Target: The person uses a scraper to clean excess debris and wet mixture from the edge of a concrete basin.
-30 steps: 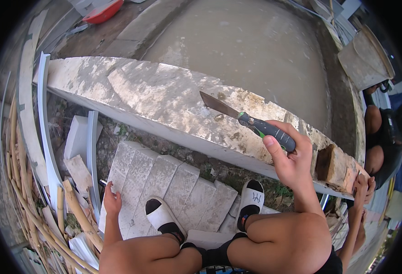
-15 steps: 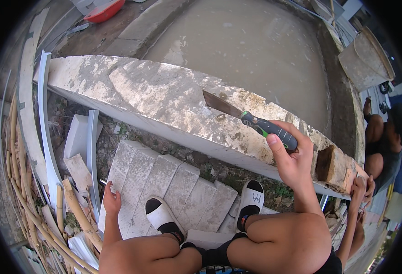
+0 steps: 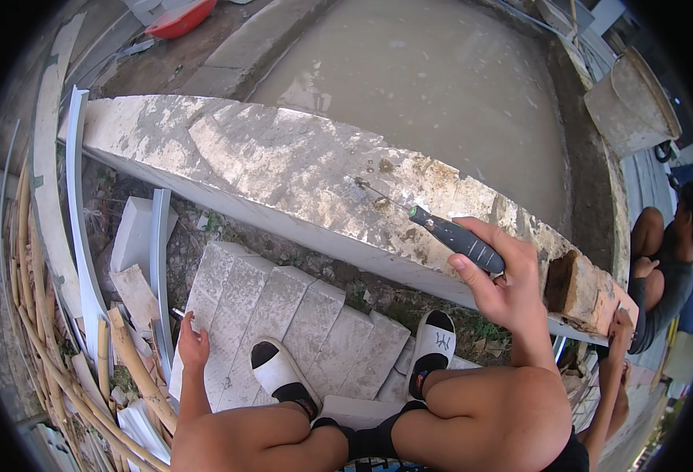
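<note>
Murky water is lying beyond a blotched wall's far edge. Above the near edge, the right hand is grasping a scraper, now showing edge-on, not flat-side as before. The left hand is curling; whether around anything, one cannot tell.

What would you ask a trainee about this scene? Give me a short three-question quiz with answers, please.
1. True or false: the right hand holds the dark-handled tool.
2. Where in the picture do the bamboo poles lie? A: along the left; B: along the right; C: in the top middle.
3. Fill in the colour: near the top edge, beyond the wall, sits a ____ basin.

Key: 1 true; 2 A; 3 red.
</note>
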A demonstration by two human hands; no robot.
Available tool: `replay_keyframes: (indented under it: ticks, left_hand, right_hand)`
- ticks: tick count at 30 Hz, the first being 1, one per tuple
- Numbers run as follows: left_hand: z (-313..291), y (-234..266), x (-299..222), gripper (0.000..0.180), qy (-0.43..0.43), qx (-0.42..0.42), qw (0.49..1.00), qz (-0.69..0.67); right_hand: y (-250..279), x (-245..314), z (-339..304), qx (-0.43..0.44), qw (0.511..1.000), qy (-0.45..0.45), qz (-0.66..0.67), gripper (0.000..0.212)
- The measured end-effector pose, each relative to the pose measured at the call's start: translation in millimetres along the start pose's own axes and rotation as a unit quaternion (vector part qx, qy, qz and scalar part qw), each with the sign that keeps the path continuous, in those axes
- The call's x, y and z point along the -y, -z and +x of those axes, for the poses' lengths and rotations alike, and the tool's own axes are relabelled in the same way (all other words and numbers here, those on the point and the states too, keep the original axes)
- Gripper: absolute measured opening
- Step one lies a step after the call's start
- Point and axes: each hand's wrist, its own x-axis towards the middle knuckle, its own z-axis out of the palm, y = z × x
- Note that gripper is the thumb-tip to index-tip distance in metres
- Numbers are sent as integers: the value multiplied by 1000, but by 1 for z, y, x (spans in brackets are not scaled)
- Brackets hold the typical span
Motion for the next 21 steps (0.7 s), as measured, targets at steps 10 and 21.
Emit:
replay_keyframes:
  ticks: [10,21]
  left_hand:
    - [0,-2,2,54,-3,-10,1000,10]
    - [-2,-1,8,53,5,-6,1000,-3]
  right_hand:
    - [-2,-10,-3,8,997,69,-31,38]
    - [-10,-14,-11,-122,947,-158,252,37]
